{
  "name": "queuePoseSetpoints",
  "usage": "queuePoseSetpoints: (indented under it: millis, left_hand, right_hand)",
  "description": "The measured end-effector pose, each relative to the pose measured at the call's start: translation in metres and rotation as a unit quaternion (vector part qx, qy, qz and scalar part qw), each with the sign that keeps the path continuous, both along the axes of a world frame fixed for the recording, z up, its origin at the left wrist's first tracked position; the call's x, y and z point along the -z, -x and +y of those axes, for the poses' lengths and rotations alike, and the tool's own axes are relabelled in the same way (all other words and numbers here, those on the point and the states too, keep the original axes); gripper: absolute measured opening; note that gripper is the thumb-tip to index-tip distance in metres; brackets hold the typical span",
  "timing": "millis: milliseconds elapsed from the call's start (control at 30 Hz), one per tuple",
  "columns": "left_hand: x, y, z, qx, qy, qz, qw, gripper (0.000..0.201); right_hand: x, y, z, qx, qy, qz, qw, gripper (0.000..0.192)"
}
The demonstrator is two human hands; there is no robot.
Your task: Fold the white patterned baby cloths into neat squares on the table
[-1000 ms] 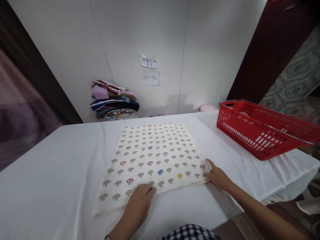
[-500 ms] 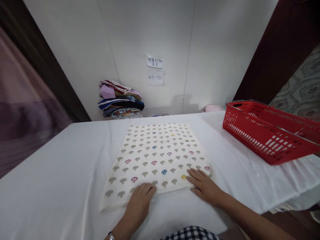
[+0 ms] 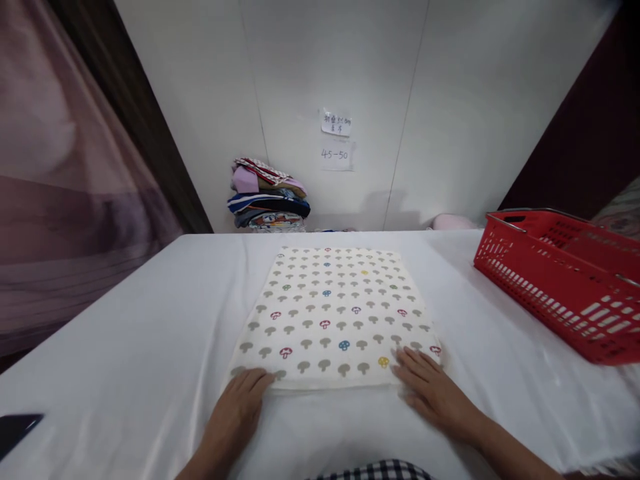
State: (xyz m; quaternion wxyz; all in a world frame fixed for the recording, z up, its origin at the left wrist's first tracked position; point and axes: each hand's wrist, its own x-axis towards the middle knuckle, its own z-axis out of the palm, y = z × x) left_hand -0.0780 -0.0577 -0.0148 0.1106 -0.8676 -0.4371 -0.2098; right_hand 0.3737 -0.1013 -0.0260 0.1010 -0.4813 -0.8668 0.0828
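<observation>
A cream cloth (image 3: 335, 313) printed with grey and coloured mushrooms lies flat, in a roughly square shape, on the white-covered table (image 3: 150, 333). Over its near left corner rests my left hand (image 3: 240, 400), palm down with the fingers stretched out; the corner itself is hidden beneath it. My right hand (image 3: 430, 387) lies flat near the cloth's near right corner, fingers spread on the fabric. Neither hand grips anything. Between the hands, the near edge of the cloth runs nearly straight.
A red plastic basket (image 3: 560, 280) with metal handles stands at the right. Behind the table's far edge is a stack of folded fabrics (image 3: 270, 200) against the wall. A dark flat object (image 3: 17, 430) sits at the left edge, and a pink curtain (image 3: 75, 200) hangs at left.
My left hand has slid left along the near edge to the corner, and that edge now lies straighter. My right hand stays near its corner. The view has turned left.
</observation>
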Motion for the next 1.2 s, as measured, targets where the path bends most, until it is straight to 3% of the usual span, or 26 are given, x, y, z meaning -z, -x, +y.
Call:
queuePoseSetpoints:
  millis: [167,333,533,700,867,1000,1200]
  left_hand:
    - [-0.003,-0.001,-0.002,-0.008,0.030,0.001,1.000,0.038]
    - [0.001,0.002,0.003,-0.012,0.041,-0.005,0.999,0.048]
    - [0.007,-0.011,0.012,0.017,0.047,0.025,0.998,0.055]
    - [-0.003,-0.041,0.014,0.035,0.060,0.043,0.997,0.052]
    - [-0.010,-0.045,0.017,0.014,0.082,0.043,0.996,0.044]
    - [-0.002,-0.027,0.016,0.003,0.069,0.036,0.997,0.041]
    - [0.008,0.019,0.014,-0.033,0.041,0.006,0.999,0.041]
  right_hand:
    - [0.000,-0.004,0.003,-0.014,0.023,0.002,1.000,0.046]
    - [-0.005,0.012,0.002,-0.014,-0.042,0.013,0.999,0.041]
    - [-0.015,0.058,0.018,-0.069,-0.056,0.023,0.996,0.043]
    - [-0.026,0.114,0.031,-0.117,-0.018,0.033,0.992,0.048]
    - [-0.019,0.148,0.035,-0.098,-0.035,0.040,0.994,0.049]
    - [-0.006,0.134,0.034,-0.049,-0.067,0.029,0.996,0.049]
    - [0.001,0.064,0.020,0.040,-0.117,0.023,0.992,0.040]
